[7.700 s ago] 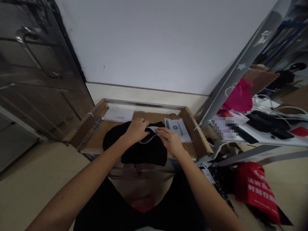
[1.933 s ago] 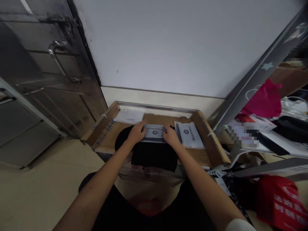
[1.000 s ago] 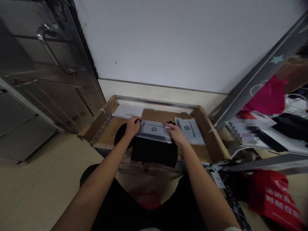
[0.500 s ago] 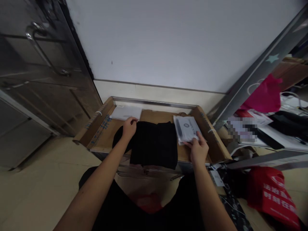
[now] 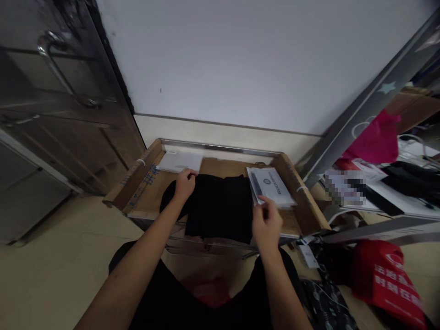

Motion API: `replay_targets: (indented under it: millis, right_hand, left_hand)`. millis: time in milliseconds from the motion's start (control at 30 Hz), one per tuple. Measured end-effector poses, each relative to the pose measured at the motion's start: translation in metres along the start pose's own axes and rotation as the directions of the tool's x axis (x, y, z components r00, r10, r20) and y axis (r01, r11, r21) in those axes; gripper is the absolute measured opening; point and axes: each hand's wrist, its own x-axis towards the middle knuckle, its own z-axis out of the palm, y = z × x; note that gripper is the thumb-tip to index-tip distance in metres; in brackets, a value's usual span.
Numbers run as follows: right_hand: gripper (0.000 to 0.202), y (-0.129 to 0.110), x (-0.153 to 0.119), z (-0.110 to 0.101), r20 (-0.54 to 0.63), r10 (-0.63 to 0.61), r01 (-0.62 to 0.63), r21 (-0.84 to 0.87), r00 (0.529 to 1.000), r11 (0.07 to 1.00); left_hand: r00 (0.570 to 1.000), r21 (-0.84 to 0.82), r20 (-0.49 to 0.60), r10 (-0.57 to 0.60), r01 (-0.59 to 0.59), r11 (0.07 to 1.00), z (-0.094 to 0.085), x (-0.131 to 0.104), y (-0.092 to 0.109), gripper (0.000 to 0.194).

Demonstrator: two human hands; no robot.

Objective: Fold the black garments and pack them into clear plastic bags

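Cloth (image 5: 220,211), black and folded, lies at the middle of the table (image 5: 223,148) in the head view, its near end reaching over the near edge and a rounded part showing left of the left forearm. Brown cardboard (image 5: 223,167) covers the tabletop, with raised walls at left and right and blue handwriting toward the left.

The left hand (image 5: 185,183) rests at the cloth's far left part, fingers curled together; whether they pinch the fabric I cannot tell. The right hand (image 5: 268,220) is at the near left corner of a printed white bag (image 5: 273,185), just right of the cloth. Its fingers are bent, the index reaching to the bag's edge, and a firm hold cannot be made out.

At far left lies a flat white packet (image 5: 181,162). Farther right, a pink bag (image 5: 373,140) sits on a side table (image 5: 395,197), and a red bag (image 5: 388,279) lies low, nearer.
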Motion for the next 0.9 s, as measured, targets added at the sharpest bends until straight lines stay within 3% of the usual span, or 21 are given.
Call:
replay_targets:
  millis: [133,267,333,467,633,800,900]
  right_hand:
    - [0.027,-0.005,0.028,0.057,0.295,-0.284,0.286,0.038,0.912,0.957]
    - [0.035,0.018,0.064,0.110,0.403,-0.350,0.414,-0.082,0.845,0.906]
    - [0.038,0.032,0.074,0.125,0.423,-0.319,0.417,-0.159,0.848,0.895]
    - [0.039,0.051,0.079,0.130,0.407,-0.280,0.394,-0.231,0.870,0.890]
    - [0.043,0.052,0.080,0.120,0.326,-0.314,0.386,-0.185,0.892,0.904]
    - [0.050,0.050,0.082,0.120,0.304,-0.176,0.258,-0.257,0.936,0.931]
    - [0.053,0.051,0.081,0.122,0.322,-0.137,0.244,-0.318,0.937,0.916]
  left_hand:
    - [1.000,0.014,0.000,0.007,-0.007,1.000,-0.002,-0.002,0.002,0.022]
    - [1.000,0.068,0.007,0.017,-0.018,0.998,-0.003,-0.003,0.004,0.022]
    - [1.000,0.117,0.010,0.028,-0.029,0.993,-0.006,-0.004,0.005,0.022]
    - [0.999,0.256,0.013,0.037,-0.039,0.966,-0.013,-0.003,0.000,0.021]
    - [0.999,0.323,0.033,0.024,-0.033,0.946,-0.021,0.000,-0.009,0.022]
    - [0.999,0.366,0.046,0.011,-0.027,0.930,-0.029,0.001,-0.002,0.025]
    - [1.000,0.488,0.008,-0.013,0.007,0.873,-0.046,-0.003,0.004,0.025]
